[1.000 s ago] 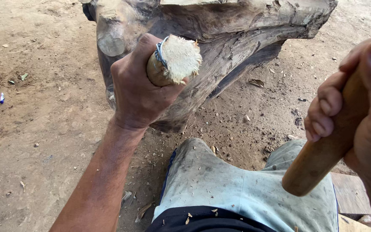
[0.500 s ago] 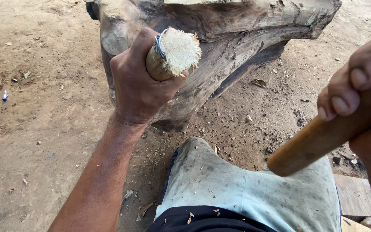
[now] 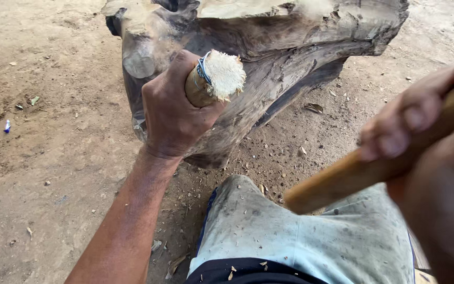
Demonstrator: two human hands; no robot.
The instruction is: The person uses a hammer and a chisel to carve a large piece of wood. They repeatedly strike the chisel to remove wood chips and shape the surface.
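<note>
Where the left hand (image 3: 172, 113) closes round it, the chisel handle (image 3: 211, 79) looks stiff and solid: a wooden shaft whose struck end has frayed into a pale, fibrous mushroom, bound just below with a ring of wire (image 3: 203, 68). That splayed top would likely be soft and crumbly to the touch, so the sound place to grip is where the fingers already sit, on the smooth shaft under the wire. The tool's working end is hidden behind the hand, pressed somewhere against the large weathered log (image 3: 290, 58), which stands on the bare dirt ground (image 3: 53, 131) and appears heavy and unlikely to shift.

The left fingers are wrapped fully about the handle, thumb across the front, the forearm running straight up from the lower edge of the view with the wrist held firm. The right hand (image 3: 411, 126) is blurred at the right side, raised beside the log, fingers curled tight round a wooden mallet handle (image 3: 353, 173) that slants down to the left; its head lies out of view. Smooth and rounded, that handle could slip in a loose grip. Below, a knee in dusty pale trousers (image 3: 300, 236) points toward the log, with wood chips (image 3: 269, 173) scattered on the earth between them.
</note>
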